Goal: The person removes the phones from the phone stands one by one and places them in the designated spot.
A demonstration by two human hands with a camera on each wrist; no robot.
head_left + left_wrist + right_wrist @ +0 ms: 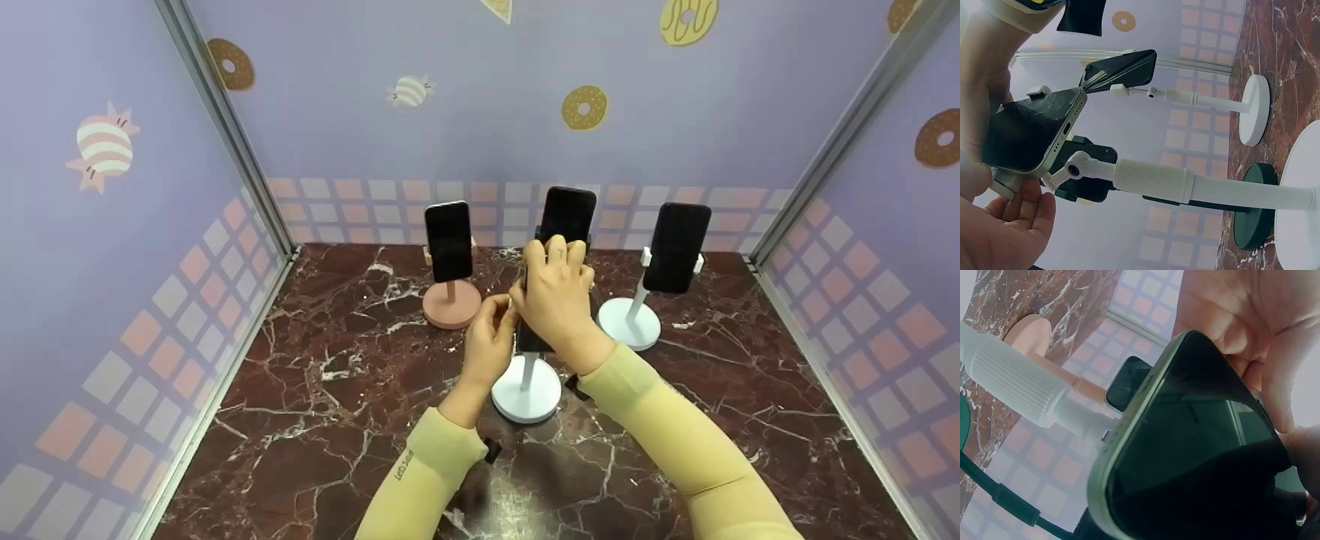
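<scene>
A dark-screened phone [1033, 135] with a pale metal edge sits tilted in the clamp of the near white phone stand [525, 394]. My left hand [490, 341] is at the phone's left side. Its thumb and curled fingers pinch the white clamp arm [1006, 184] by the phone's edge. From above, my right hand [559, 292] grips the phone's upper part, hiding most of it in the head view. In the right wrist view the phone [1185, 455] fills the middle, and the left hand [1230, 315] shows beyond it.
Behind stand a pink stand [451, 306] at left, a second white stand [628, 326] at right, and a dark green stand [1255, 208] between, each bearing a phone. The marble-patterned table [337, 420] has purple panels [480, 135] on three sides.
</scene>
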